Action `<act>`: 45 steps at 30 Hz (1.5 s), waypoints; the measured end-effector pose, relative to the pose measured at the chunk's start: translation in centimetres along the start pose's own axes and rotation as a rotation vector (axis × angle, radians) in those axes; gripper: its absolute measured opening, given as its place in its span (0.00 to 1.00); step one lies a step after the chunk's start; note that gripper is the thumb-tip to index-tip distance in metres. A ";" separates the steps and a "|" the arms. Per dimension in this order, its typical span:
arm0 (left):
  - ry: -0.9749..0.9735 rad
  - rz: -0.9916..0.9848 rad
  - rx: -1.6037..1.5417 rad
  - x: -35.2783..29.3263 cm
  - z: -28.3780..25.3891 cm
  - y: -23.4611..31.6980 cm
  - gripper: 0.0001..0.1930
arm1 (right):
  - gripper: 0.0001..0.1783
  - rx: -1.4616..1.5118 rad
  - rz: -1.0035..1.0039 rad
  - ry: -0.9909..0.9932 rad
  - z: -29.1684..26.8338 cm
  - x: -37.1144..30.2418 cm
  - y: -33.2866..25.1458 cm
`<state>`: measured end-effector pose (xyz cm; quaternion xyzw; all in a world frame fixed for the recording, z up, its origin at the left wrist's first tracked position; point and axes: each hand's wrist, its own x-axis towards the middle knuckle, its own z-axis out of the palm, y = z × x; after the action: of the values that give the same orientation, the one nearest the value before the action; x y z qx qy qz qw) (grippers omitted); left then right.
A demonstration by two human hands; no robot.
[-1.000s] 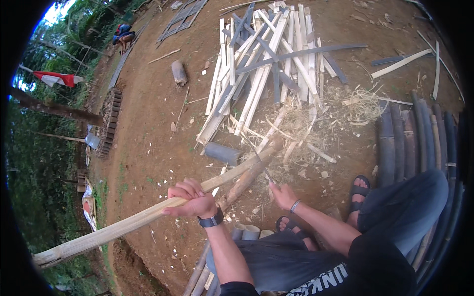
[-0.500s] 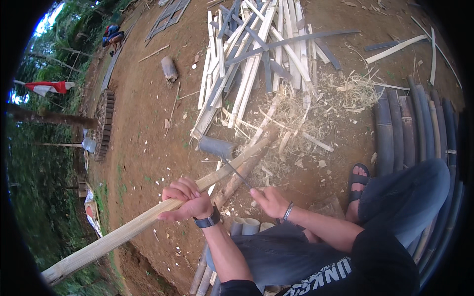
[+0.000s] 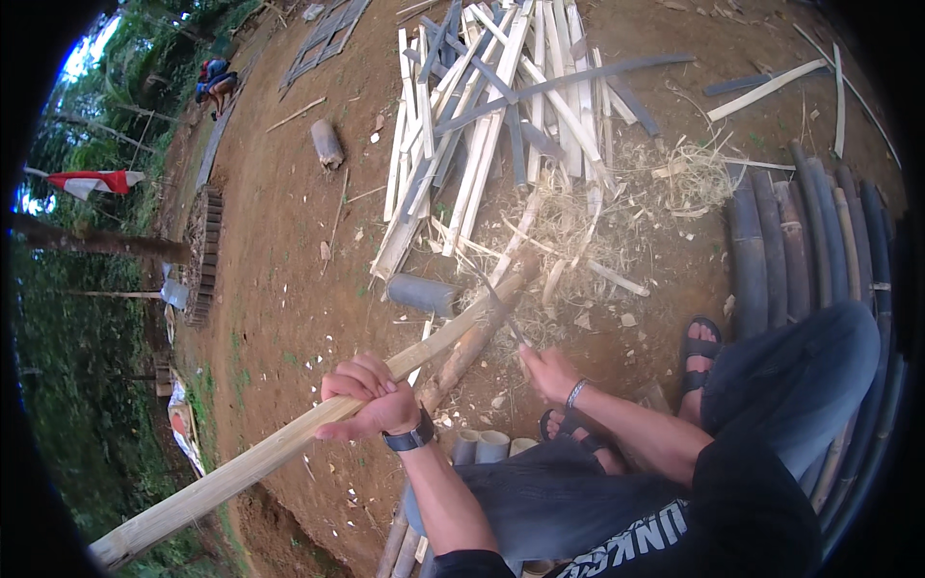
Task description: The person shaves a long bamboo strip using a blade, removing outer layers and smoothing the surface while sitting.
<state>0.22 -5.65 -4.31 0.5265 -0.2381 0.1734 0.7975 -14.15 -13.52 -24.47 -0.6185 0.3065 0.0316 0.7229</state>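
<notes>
My left hand is closed around a long pale split-bamboo slat, which slants from the lower left up to the middle. Its far end rests on or just above a brown bamboo pole lying on the ground. In my right hand is the handle of a knife. The dark narrow blade crosses the slat close to its far end; whether it bites into the wood I cannot tell. Curly shavings lie just beyond the blade.
Ahead lies a pile of split bamboo strips. A short dark bamboo piece is left of the slat's end. Dark bamboo poles line the right side, beside my bent leg. Upright cut tubes stand near my knee. Far left, a person bends over.
My right hand has moved forward and a little right, carrying the knife blade along the slat toward its far end. My left hand keeps its grip on the slat.
</notes>
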 end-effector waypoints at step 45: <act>0.217 0.166 0.173 6.6 -0.7 12.4 0.27 | 0.22 -0.773 -0.184 0.350 -12.6 -8.3 -8.1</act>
<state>-0.72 -0.08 8.56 0.5498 -0.1773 0.3142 0.7534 -22.49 -24.18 -13.99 -0.8645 0.3336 -0.0258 0.3751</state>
